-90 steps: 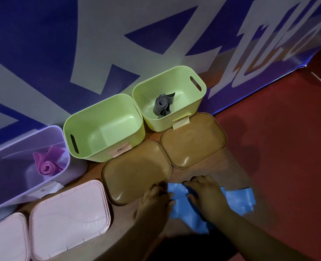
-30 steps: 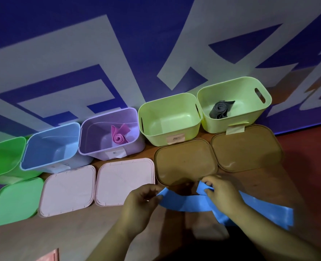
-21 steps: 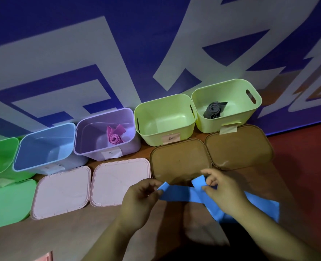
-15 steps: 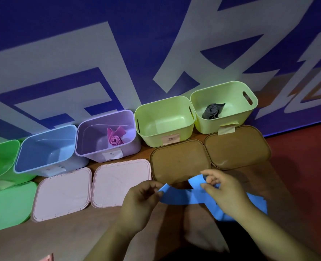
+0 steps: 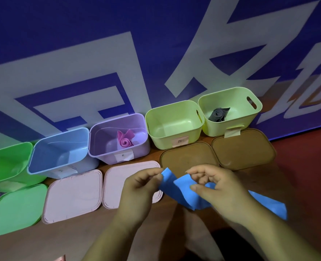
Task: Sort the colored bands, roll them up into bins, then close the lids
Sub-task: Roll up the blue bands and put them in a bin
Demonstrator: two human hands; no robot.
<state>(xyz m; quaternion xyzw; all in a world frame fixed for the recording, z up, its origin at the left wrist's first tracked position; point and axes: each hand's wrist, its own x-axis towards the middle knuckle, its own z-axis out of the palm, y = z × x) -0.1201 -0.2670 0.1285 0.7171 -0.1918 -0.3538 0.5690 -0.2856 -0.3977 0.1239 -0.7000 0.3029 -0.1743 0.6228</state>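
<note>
**Blue band [image 5: 184, 196] pinched between left hand [image 5: 139, 187] and right hand [image 5: 223, 191]**

Above the wooden surface [image 5: 71, 238], the left hand's grip is clamped on the band's end; the right hand's grip pinches a fold just beside it, the tail trailing toward 4 o'clock; a brown lid [image 5: 187, 157] lies at 12 o'clock; farther, at 11 o'clock, the purple bin [image 5: 103, 140] holds a pink roll [image 5: 124, 142]; at 1 o'clock, a lime bin [image 5: 238, 110] holds a grey roll [image 5: 218, 114].
</note>
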